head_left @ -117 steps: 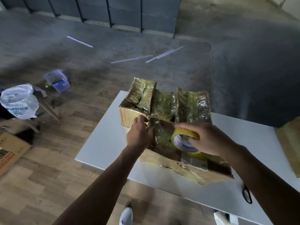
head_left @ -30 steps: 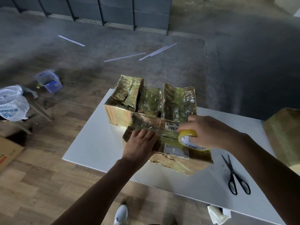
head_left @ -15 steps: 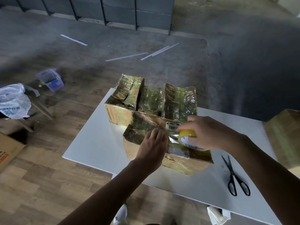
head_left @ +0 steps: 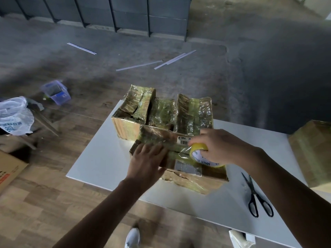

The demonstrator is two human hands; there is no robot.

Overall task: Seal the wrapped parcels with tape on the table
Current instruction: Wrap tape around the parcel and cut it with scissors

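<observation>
Left hand (head_left: 146,158) lies flat, fingers straight, pressing the tape strip onto the near parcel (head_left: 188,178) at the centre of the table (head_left: 100,158)! At its three o'clock the right hand (head_left: 222,147) curls round the tape roll (head_left: 198,148). Mid-seal, I'd say; next comes drawing tape across, then cutting. The scissors (head_left: 254,192) wait at four o'clock.

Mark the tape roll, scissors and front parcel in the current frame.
tape roll (head_left: 201,157): head view, white core face.
scissors (head_left: 253,191): head view, blade pivot.
front parcel (head_left: 189,180): head view, near side wall.
</observation>
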